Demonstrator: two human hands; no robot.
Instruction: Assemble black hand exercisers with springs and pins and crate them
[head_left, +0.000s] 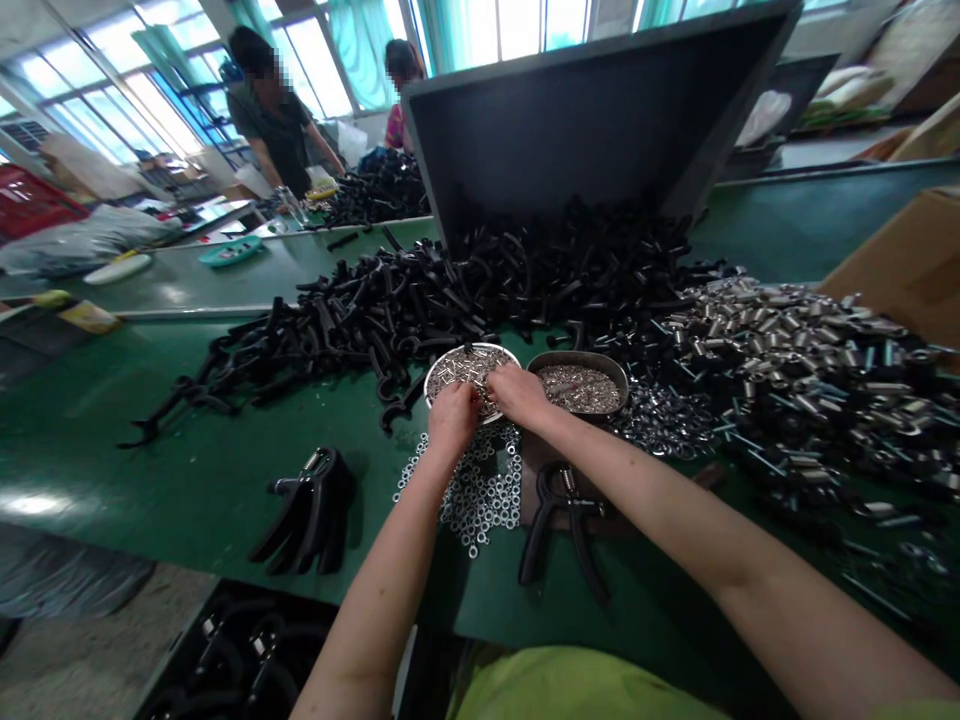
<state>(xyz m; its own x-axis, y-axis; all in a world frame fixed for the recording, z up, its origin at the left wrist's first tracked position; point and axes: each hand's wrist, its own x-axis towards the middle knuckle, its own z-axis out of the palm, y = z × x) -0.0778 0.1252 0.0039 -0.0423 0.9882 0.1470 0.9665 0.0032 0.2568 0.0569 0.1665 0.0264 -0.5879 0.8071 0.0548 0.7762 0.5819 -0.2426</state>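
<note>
Both your hands are in the white bowl at the middle of the bench. Left hand [454,412] is over the near side of the white bowl [428,385], fingers curled down into the small metal pins [456,366]. Right hand [519,392] comes over the bowl's right rim, fingers bent in toward the left one. Fingertips are hidden or too small to read, so can't tell whether either hand has a pin pinched.

Just right of the bowl: dark oval tin [625,388], filled with tiny metal parts [585,390]. Loose metal rings [480,505] lie spread on the green bench [150,480] in front of the bowl, between your forearms. One spring hand grip [535,545] lies partly on a brown board [534,462], legs toward you, below your right forearm. A cluster of black grips [319,520] sits left of your left forearm.

Behind the bowl, a long heap of black handles [360,310] runs up to a big tilted dark bin [585,130]. Silver springs [795,320] are piled at right, near a cardboard box [900,260]. Two co-workers [274,140] are at the far side, upper left
</note>
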